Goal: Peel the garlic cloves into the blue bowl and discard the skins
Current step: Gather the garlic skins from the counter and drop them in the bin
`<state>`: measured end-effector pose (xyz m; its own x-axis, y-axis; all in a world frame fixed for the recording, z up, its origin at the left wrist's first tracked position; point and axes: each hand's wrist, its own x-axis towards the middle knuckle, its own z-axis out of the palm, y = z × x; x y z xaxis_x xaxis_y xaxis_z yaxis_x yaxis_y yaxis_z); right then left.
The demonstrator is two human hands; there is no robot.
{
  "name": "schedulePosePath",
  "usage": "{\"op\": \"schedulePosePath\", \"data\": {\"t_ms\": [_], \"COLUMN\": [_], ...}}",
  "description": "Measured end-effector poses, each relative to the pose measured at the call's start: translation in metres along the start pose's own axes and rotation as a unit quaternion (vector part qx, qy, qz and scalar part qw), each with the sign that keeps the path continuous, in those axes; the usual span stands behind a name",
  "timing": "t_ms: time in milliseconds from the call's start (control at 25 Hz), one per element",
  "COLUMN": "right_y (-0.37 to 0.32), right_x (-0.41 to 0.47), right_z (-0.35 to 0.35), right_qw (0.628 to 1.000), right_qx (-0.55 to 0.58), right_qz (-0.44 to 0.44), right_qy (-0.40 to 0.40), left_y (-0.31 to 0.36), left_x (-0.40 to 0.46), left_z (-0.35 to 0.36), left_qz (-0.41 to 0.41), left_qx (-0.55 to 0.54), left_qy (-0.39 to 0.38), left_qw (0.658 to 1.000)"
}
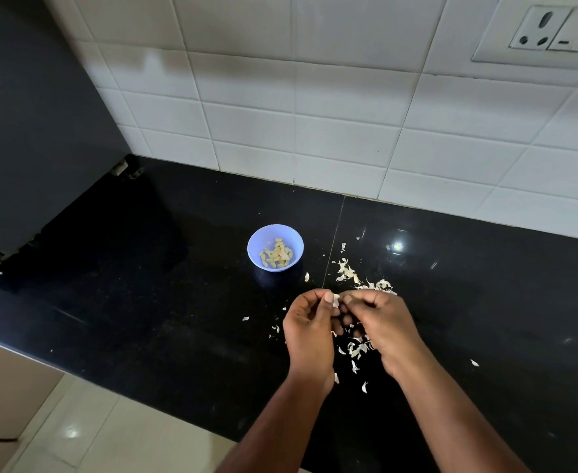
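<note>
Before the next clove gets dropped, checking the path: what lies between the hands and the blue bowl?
Head view: only bare black counter and one skin scrap between the left hand and the blue bowl.

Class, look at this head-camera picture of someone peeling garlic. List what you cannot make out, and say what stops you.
1. The garlic clove: mostly hidden by the fingers of the left hand and right hand; how much is peeled is unclear.
2. Cloves in the blue bowl: too small to count.
3. Skins under the right hand: partly hidden.
4. Socket: cut off by the right edge.
</note>
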<state>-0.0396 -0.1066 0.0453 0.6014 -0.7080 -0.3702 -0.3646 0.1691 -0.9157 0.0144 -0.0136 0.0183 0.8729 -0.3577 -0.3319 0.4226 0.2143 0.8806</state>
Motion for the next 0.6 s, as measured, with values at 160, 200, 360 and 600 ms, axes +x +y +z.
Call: {"op": "schedulePosePath", "data": {"t_ms": [160,200,360,600], "right_y": [-0.002,-0.003,-0.010,0.005], "right_x": [-0.003,-0.005,-0.016,-0.010], "right_z": [-0.013,-0.012,-0.004,0.001], "right_qw": [0.971,0.971,0.989,0.993], "right_qx": [-0.178,-0.172,-0.070,0.117], "right_qz": [-0.144,-0.156,-0.132,-0.020], "right_qy": [0.073,0.057,-0.016,-0.024], "left_y": [0.001,0.001,0.003,0.008], "left_x": [0.001,0.001,-0.002,-0.003], "left_z": [-0.001,-0.002,-0.002,0.006], "left_qz": [-0.011,-0.010,0.002,-0.099], "left_qx": [0.009,0.017,0.035,-0.106], "left_qy": [-0.002,-0.005,-0.018,-0.053], "left_qw": [1.000,1.000,0.999,0.988]}}
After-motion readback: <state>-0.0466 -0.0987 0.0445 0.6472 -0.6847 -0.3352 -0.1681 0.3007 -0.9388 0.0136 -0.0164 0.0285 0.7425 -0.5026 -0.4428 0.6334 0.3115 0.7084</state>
